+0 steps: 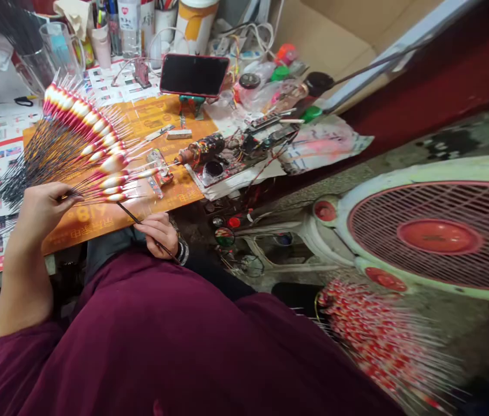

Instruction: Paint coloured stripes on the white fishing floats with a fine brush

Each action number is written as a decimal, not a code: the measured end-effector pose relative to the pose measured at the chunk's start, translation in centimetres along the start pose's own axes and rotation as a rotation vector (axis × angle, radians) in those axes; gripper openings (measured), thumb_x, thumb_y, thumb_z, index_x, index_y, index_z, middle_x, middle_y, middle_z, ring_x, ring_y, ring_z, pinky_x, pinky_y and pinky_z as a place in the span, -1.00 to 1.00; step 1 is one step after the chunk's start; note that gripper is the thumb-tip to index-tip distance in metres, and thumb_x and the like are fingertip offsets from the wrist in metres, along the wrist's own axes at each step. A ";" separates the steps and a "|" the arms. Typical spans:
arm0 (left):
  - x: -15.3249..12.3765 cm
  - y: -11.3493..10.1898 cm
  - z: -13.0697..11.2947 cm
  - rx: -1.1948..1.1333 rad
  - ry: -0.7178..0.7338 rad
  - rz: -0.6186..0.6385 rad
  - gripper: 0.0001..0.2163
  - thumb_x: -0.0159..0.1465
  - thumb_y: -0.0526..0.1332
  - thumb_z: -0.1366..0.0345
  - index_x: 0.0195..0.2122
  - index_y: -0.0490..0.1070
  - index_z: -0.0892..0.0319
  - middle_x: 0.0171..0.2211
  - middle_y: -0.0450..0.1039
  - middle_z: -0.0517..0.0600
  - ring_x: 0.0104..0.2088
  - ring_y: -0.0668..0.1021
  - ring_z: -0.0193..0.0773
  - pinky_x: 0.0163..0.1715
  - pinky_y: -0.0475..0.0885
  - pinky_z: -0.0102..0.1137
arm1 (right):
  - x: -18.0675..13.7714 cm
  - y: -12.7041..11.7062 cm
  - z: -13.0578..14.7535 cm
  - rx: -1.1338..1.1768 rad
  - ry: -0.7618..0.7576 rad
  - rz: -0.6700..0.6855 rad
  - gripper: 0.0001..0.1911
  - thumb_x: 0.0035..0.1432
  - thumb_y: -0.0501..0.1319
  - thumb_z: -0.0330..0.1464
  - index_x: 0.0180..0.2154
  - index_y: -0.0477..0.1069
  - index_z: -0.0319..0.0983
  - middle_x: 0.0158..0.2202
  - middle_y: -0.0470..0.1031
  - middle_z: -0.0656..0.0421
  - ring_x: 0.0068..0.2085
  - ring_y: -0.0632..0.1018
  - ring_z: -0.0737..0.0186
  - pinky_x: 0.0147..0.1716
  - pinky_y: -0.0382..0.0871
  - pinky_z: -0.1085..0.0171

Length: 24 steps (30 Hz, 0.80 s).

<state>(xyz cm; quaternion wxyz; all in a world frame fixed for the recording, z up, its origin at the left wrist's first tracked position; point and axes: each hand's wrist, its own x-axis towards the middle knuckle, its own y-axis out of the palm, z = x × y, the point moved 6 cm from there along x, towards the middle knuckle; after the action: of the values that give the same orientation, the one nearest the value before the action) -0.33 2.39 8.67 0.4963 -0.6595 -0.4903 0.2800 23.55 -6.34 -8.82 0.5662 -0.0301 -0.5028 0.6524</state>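
1. Pinching a dense spray of slender fishing floats (pixel 82 136) at their dark stems, the left hand (pixel 43 211) sits at the left of the frame, fingers curled tightly together around the bunch. From where I stand, the floats fan out up and to the right over an orange printed mat (pixel 161 118).

2. The right hand (pixel 157 231), just right of centre, closes in a pen-like grip on a thin dark rod (pixel 140 222). The rod's upper end points toward the lowest floats, though I can't tell whether it touches them.

3. Every float body I can make out in the spray already carries red, white and yellow bands, and the dark stems show fine light flecks. A second mass of red-and-white banded floats (pixel 383 341) sits at the lower right, blurred, beside a green-rimmed electric fan (pixel 439 234). I can't pick out any unpainted floats, though many are hidden in the crowd.

4. Toward the top centre, a phone on a small stand (pixel 194 75) faces the person, and a wired device (pixel 244 144) lies on crumpled paper to the right of the mat.
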 end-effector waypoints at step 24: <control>2.6 3.9 -0.2 -0.089 0.000 0.091 -0.81 0.25 0.32 0.17 -0.44 0.59 0.13 -0.55 0.51 -0.02 -0.50 0.46 -0.27 -0.41 0.19 -0.33 | -1.5 -0.3 0.1 0.062 -0.088 -0.237 -0.55 0.43 0.08 -0.30 0.22 0.54 -0.16 0.01 0.66 0.00 0.06 0.59 -0.02 0.13 0.51 -0.06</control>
<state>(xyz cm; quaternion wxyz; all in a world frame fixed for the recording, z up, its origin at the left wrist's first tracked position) 2.22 4.57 5.42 0.4534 -0.7023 -0.4719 0.2802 24.24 -7.61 -9.34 0.6176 0.0756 -0.5066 0.5969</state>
